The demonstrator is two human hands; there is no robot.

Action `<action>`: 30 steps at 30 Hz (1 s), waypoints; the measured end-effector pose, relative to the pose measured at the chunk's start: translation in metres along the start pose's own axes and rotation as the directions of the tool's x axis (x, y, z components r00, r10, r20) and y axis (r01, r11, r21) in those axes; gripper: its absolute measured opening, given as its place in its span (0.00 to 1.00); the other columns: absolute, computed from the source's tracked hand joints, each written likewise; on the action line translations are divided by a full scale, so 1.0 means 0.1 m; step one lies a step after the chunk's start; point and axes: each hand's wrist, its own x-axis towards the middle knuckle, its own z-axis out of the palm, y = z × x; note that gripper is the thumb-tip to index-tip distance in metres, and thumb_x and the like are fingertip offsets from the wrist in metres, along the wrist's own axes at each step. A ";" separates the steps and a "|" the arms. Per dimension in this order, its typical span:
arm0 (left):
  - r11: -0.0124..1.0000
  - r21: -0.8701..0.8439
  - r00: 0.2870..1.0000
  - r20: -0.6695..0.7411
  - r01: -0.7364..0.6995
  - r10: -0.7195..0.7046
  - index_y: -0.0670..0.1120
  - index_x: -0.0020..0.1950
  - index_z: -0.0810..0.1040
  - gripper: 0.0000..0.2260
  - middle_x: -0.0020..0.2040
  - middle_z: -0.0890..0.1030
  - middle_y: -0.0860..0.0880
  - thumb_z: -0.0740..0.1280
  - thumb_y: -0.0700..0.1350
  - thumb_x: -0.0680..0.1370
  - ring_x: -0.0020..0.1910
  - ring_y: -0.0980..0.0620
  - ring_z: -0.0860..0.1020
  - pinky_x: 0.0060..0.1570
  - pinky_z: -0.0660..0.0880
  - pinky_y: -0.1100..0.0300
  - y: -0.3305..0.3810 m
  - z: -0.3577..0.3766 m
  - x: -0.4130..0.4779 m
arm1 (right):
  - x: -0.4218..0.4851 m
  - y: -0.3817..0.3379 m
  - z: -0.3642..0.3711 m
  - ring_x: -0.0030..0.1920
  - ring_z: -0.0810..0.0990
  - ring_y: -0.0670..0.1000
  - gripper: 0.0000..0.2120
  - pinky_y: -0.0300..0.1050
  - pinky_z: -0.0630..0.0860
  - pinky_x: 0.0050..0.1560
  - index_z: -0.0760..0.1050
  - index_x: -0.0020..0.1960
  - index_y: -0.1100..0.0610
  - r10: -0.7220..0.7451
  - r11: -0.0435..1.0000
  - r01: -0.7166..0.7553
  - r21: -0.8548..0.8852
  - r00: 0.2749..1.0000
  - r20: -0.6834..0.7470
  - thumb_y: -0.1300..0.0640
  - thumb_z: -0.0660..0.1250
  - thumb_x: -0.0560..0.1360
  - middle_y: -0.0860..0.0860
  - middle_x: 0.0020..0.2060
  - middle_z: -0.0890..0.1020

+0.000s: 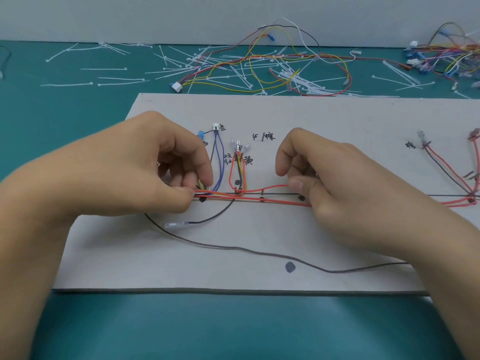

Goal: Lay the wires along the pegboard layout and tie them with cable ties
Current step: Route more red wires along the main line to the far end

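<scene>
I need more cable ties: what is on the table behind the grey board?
Loose white cable ties lie scattered there, densest under a tangle of red, yellow and black wires. A second coloured wire bundle sits far right. Whatever lies beneath those wires is covered.

mat [78, 152]: teal | board [337, 120]: pale grey, black handwritten marks and black dots | red wires [259, 200]: plain red, one yellow-orange strand among them | looped pair [220, 162]: purple-blue | long loose wire [233, 247]: grey-brown (dull beside the rest) | short wire [215, 216]: black | cable ties [111, 69]: white | connector [215, 126]: white | terminal [200, 134]: blue
</scene>
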 end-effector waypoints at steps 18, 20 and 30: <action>0.999 -0.010 1.000 -0.007 -0.030 0.030 0.61 0.45 0.87 0.12 0.36 0.84 0.50 0.67 0.53 0.66 0.34 0.43 0.79 0.39 0.80 0.44 0.02 -0.01 0.01 | -0.01 -0.03 0.03 0.45 0.73 0.40 0.13 0.35 0.70 0.42 0.76 0.48 0.44 -0.010 0.992 0.018 -0.123 0.998 0.065 0.62 0.64 0.81 0.39 0.38 0.76; 0.999 -0.022 0.999 -0.007 -0.035 0.035 0.59 0.45 0.88 0.12 0.36 0.85 0.49 0.67 0.52 0.67 0.34 0.43 0.80 0.39 0.81 0.43 0.02 -0.01 0.02 | -0.01 -0.05 0.02 0.46 0.73 0.40 0.13 0.35 0.70 0.43 0.76 0.48 0.43 -0.013 0.992 0.022 -0.126 0.997 0.070 0.62 0.64 0.81 0.40 0.37 0.76; 0.999 -0.044 1.000 0.025 0.004 -0.003 0.59 0.45 0.88 0.10 0.37 0.84 0.46 0.69 0.52 0.68 0.35 0.39 0.79 0.38 0.79 0.41 -0.03 0.01 0.06 | -0.02 -0.13 0.04 0.46 0.71 0.42 0.16 0.46 0.72 0.50 0.75 0.51 0.44 -0.020 0.979 0.034 -0.200 0.997 0.072 0.66 0.62 0.78 0.42 0.41 0.73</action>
